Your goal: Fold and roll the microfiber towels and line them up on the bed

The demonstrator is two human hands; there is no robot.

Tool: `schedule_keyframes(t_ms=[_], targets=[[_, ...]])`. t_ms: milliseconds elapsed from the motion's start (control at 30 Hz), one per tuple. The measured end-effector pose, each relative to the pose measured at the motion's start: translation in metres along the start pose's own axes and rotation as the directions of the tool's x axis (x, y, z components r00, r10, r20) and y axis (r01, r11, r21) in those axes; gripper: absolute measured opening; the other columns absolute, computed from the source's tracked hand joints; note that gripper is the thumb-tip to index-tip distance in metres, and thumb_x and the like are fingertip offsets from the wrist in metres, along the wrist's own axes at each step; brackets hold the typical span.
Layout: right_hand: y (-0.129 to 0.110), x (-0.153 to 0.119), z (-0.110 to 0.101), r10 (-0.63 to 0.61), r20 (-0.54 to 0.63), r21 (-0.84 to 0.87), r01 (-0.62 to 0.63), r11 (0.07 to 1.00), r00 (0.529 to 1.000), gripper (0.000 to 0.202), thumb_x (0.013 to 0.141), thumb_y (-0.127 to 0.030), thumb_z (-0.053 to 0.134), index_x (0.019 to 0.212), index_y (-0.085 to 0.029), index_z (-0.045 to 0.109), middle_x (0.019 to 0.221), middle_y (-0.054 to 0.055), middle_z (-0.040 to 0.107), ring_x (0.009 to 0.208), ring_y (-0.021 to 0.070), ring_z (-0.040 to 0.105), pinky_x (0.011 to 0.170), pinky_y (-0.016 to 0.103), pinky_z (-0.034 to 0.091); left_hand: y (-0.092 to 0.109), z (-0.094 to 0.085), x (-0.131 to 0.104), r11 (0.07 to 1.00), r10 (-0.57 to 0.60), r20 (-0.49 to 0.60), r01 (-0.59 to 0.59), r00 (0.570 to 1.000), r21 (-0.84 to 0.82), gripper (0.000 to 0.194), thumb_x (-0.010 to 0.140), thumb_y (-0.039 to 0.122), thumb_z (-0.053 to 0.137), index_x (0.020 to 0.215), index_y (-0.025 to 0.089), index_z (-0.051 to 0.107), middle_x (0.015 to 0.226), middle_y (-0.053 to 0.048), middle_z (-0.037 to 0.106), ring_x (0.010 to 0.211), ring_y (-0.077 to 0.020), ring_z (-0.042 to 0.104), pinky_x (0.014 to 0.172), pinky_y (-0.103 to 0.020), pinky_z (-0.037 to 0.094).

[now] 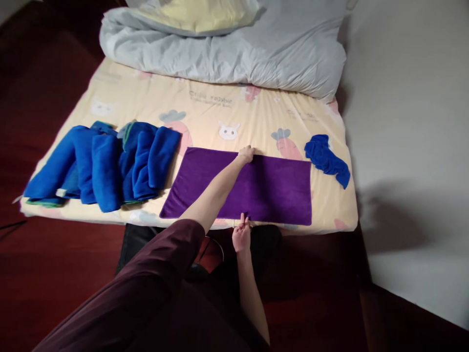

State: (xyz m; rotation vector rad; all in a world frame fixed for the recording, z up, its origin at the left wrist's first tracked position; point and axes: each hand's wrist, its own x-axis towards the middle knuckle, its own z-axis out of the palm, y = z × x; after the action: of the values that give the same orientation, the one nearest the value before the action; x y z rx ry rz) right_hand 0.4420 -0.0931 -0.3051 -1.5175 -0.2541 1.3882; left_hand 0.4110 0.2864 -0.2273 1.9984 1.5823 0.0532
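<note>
A purple towel (282, 190) lies spread flat near the front edge of the bed, its long sides running left to right. My left hand (246, 154) reaches across it to the middle of the far edge, fingers closed on the cloth there. At the middle of the near edge, my right hand (242, 236) is turned palm up, with its fingertips closed on the towel's border. Part of the purple cloth is hidden under my left forearm.
Several rumpled blue towels (106, 171) with green edging lie on the bed's left side. A crumpled blue cloth (327, 159) is at the right. A rolled grey-blue quilt (220, 56) crosses the back of the patterned bed sheet (135, 95). A pale wall (414, 146) stands to the right.
</note>
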Motion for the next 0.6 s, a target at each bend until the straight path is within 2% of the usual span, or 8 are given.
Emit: schedule_keyframes(t_ms=[67,167,333,467,600], targets=[[0.002,0.0,0.001,0.03,-0.015,0.083,-0.028,0.996,0.999,0.036,0.094,-0.04,0.055,0.121,-0.025,0.073,0.144,0.012,0.065,0.117,0.0247,0.066,0.105,0.048,0.057,0.003,-0.002,0.003,0.999,-0.029,0.019,0.029,0.999,-0.014,0.037,0.087,0.012,0.066,0.124,0.01,0.07,0.131,-0.023,0.061,0.128,-0.0378,0.06,0.111,-0.047,0.048],[0.005,-0.001,0.002,0.021,0.003,0.103,-0.021,0.995,1.0,0.038,0.094,-0.043,0.055,0.123,-0.024,0.072,0.145,0.014,0.063,0.124,0.0248,0.064,0.109,0.049,0.055,0.005,-0.007,0.006,0.999,-0.046,0.032,0.047,0.998,-0.02,0.029,0.088,0.015,0.068,0.115,0.007,0.072,0.116,-0.023,0.066,0.123,-0.0384,0.063,0.108,-0.045,0.05],[0.01,-0.001,0.001,0.01,0.011,0.126,-0.011,0.992,1.0,0.037,0.093,-0.038,0.057,0.125,-0.023,0.068,0.15,0.013,0.06,0.129,0.0233,0.063,0.113,0.046,0.053,0.008,-0.018,0.001,0.996,-0.046,0.024,0.047,0.999,-0.071,0.022,0.094,0.021,0.067,0.113,0.01,0.071,0.099,-0.016,0.068,0.108,-0.0304,0.071,0.098,-0.035,0.053],[0.016,-0.003,-0.003,0.061,-0.011,0.166,-0.058,0.984,0.998,0.036,0.091,-0.03,0.057,0.126,-0.023,0.066,0.15,0.012,0.061,0.133,0.0201,0.063,0.117,0.041,0.049,0.007,-0.023,-0.005,0.982,-0.044,-0.025,0.038,0.999,-0.185,0.024,0.095,0.019,0.065,0.118,0.011,0.068,0.099,-0.015,0.069,0.095,-0.0275,0.073,0.091,-0.035,0.055],[0.016,-0.01,-0.004,0.069,-0.025,0.158,-0.064,0.985,0.997,0.033,0.095,-0.033,0.054,0.124,-0.022,0.067,0.147,0.013,0.063,0.133,0.0201,0.063,0.115,0.04,0.051,0.006,-0.026,-0.007,0.957,-0.068,-0.078,0.043,0.995,-0.287,0.026,0.098,0.016,0.059,0.122,0.01,0.066,0.1,-0.016,0.069,0.082,-0.0246,0.073,0.081,-0.036,0.057]])
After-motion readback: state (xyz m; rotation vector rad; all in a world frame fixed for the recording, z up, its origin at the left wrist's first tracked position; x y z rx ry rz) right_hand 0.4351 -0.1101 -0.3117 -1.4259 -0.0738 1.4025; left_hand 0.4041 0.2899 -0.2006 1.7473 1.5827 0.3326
